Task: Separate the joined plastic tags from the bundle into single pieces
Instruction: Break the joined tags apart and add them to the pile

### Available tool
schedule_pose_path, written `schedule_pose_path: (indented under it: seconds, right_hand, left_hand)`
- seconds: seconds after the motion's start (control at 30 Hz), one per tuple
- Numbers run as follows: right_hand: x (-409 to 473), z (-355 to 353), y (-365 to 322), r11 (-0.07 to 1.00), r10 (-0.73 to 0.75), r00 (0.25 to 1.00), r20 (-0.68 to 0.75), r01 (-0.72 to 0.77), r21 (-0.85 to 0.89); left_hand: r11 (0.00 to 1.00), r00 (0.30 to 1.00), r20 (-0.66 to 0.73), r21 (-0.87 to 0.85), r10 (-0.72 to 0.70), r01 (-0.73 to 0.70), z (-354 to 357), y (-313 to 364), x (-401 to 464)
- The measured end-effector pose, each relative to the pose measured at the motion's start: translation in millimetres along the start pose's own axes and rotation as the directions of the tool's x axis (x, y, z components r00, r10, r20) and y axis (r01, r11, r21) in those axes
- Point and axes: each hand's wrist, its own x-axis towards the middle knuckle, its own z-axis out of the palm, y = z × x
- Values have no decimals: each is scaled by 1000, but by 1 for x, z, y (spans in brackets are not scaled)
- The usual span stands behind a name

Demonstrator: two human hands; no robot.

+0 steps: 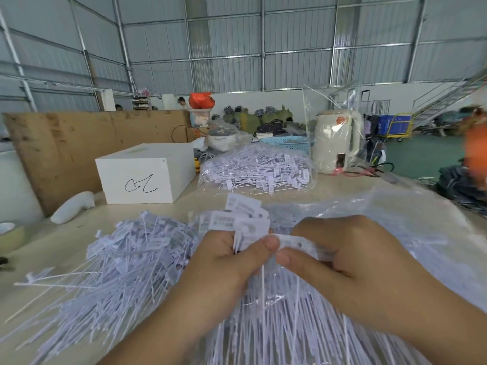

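A bundle of joined white plastic tags stands up between my two hands, its printed heads fanned out above my fingers and its long tails hanging down toward me. My left hand grips the bundle, thumb pressed across the front. My right hand pinches one tag head that sticks out to the right of the bundle. A loose pile of white tags covers the table on my left. More tags lie under my wrists.
A clear bag full of tags lies farther back, with a white box to its left. A cream kettle in plastic wrap, a blue basket and crumpled clear plastic are on the right. A brown board stands at the back left.
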Motion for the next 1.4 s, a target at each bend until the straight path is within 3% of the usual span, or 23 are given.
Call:
schedule_pose_path:
  seconds: [0.1, 0.17, 0.27, 0.37, 0.47, 0.63, 0.73, 0.8, 0.87, 0.93, 1.03, 1.1, 1.3, 1.4]
  right_hand:
    - [1, -3, 0, 996, -19, 1000, -3, 19, 86]
    - [2, -3, 5, 974, -17, 995, 95, -5, 227]
    - [2, 1, 13, 933, -44, 938, 343, -84, 350]
    - [2, 2, 11, 905, -66, 911, 407, -117, 409]
    - [4, 4, 8, 873, -40, 962, 268, -97, 479]
    - [1, 20, -12, 807, 62, 997, -48, -22, 590]
    - [3, 13, -7, 751, 292, 916, -274, -42, 659]
    - [6, 4, 2, 767, 342, 870, -354, -41, 640]
    - [4, 2, 6, 789, 280, 912, -301, -39, 613]
    - [2, 10, 5, 823, 153, 977, -146, -44, 567]
    - [-1, 20, 3, 863, -24, 997, 68, -13, 505]
    - [-1, 21, 2, 877, -59, 993, 105, 1, 481]
    - [0, 17, 3, 871, -112, 983, 149, 25, 491]
    - [0, 14, 1, 871, -122, 976, 178, 19, 491]
  left_hand:
    - [998, 998, -60, -70, -12, 8, -5, 4, 1]
    - [999, 998, -67, -45, -22, 19, -9, 3, 2]
    - [987, 996, 75, 152, -54, 42, -16, 0, 0]
    - [972, 975, 176, 211, -137, 99, -17, 1, -1]
    - [986, 990, 64, 114, -127, 119, -11, -1, 1]
    - [960, 992, -92, -275, -82, 54, 9, 5, -1]
    - [853, 977, -184, -522, -106, -6, -4, 12, 3]
    - [863, 969, -229, -503, -91, -37, -17, 16, 9]
    - [938, 972, -229, -345, -57, -26, -21, 15, 9]
    - [984, 987, -158, -180, -25, -4, -14, 11, 5]
    - [993, 994, -38, -59, -102, 100, -1, 5, -4]
    - [987, 988, -13, -53, -151, 151, -1, 3, -6]
    - [991, 989, 116, -95, -87, 99, -4, 7, -8]
    - [998, 979, 199, -14, -50, 54, -4, 10, -11]
